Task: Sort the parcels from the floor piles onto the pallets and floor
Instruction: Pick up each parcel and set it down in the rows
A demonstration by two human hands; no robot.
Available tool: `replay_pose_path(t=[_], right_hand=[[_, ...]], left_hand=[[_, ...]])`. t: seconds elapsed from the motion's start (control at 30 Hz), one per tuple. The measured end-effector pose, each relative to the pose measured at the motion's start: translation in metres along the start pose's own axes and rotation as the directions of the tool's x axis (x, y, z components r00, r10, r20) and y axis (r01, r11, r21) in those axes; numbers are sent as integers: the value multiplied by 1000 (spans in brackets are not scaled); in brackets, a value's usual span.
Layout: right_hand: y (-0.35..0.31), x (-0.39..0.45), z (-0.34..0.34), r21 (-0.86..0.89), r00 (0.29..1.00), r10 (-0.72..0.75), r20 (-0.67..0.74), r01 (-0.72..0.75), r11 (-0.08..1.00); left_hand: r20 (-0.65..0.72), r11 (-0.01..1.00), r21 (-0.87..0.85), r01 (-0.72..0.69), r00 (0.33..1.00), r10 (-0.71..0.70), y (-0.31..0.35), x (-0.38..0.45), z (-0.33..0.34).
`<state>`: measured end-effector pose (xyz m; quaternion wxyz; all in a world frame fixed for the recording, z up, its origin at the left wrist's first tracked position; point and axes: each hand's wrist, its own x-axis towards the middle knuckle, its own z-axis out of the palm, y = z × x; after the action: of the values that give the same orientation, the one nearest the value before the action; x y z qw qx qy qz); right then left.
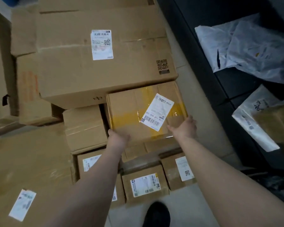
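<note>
A flat cardboard parcel point(131, 112) with yellow tape and a white shipping label lies on top of a stack of boxes at the centre. My left hand point(117, 138) grips its near left corner, fingers tucked under the edge. At its near right corner is my right hand point(185, 126), thumb on top and fingers round the right edge. The parcel's far edge lies against a large brown carton point(82, 74) behind it.
Smaller labelled boxes point(144, 184) sit below the parcel, near my shoe point(156, 213). A wide carton point(29, 163) fills the left foreground. To the right, black pallets or shelving point(228, 89) hold white poly bags point(246, 48). A strip of pale floor point(193, 102) runs between.
</note>
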<state>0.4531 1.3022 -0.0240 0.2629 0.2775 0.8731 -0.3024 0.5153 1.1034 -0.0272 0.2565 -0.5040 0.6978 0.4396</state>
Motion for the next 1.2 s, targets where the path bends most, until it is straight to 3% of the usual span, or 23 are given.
replay_pose_path(t=[0.1, 0.3, 0.43, 0.57, 0.9, 1.03, 1.2], right_hand=[[11, 2, 11, 99, 999, 48, -16, -47, 994], [8, -53, 7, 151, 996, -41, -75, 52, 987], [-33, -148, -8, 210, 988, -156, 12, 150, 966], [-96, -260, -38, 264, 960, -260, 102, 226, 938], [-233, -499, -94, 392, 781, -597, 182, 499, 773], [-277, -565, -83, 416, 713, -669, 209, 554, 721], [-321, -637, -39, 427, 649, -735, 199, 617, 661]], left_hand=[[-24, 1000, -19, -24, 999, 24, -17, -2, 1], [-51, 986, -157, -60, 997, 52, -53, -52, -42], [-201, 964, -251, -88, 979, 37, -71, -139, -130], [-406, 941, -306, -146, 914, 9, -78, -242, -229], [-679, 786, -487, -380, 731, -68, -100, -418, -426], [-737, 769, -484, -419, 669, -99, -123, -441, -493], [-757, 744, -508, -434, 638, -145, -160, -443, -576]])
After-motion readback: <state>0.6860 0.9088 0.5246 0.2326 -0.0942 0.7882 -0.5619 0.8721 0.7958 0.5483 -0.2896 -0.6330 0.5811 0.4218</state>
